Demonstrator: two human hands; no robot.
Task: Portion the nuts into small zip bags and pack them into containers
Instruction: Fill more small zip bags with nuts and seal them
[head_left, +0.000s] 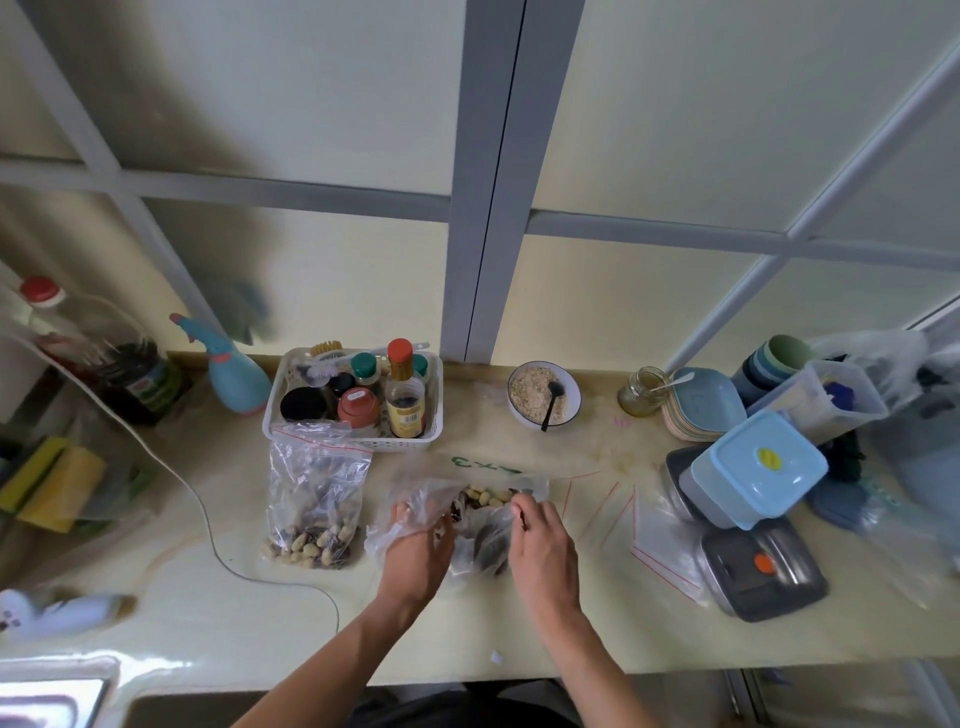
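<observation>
**Both hands on the big bag of nuts**

My left hand (415, 545) grips the crumpled left side of the large clear bag of nuts (467, 512), fingers curled into the plastic. My right hand (543, 535) pinches the bag's right side near its mouth, fingertips bent onto the film. The bag lies on the countertop (519, 634) about midway along it, between the front edge and the wall, with pale peanuts and darker nuts showing through near its far end.

Just to the left stands a zip bag with a red seal line (314, 493), upright, a layer of mixed nuts settled in its bottom. To the right of my hands, empty small zip bags (660, 540) are fanned out flat on the counter. Beyond them, toward the right end, a light blue lidded container (756, 467) sits tilted on grey containers (761, 566).

Against the back edge are a white basket of bottles and jars (358, 400), a bowl of oats with a dark spoon (543, 395), and a small glass jar (641, 392). A blue spray bottle (236, 374) stands left of the basket.
</observation>
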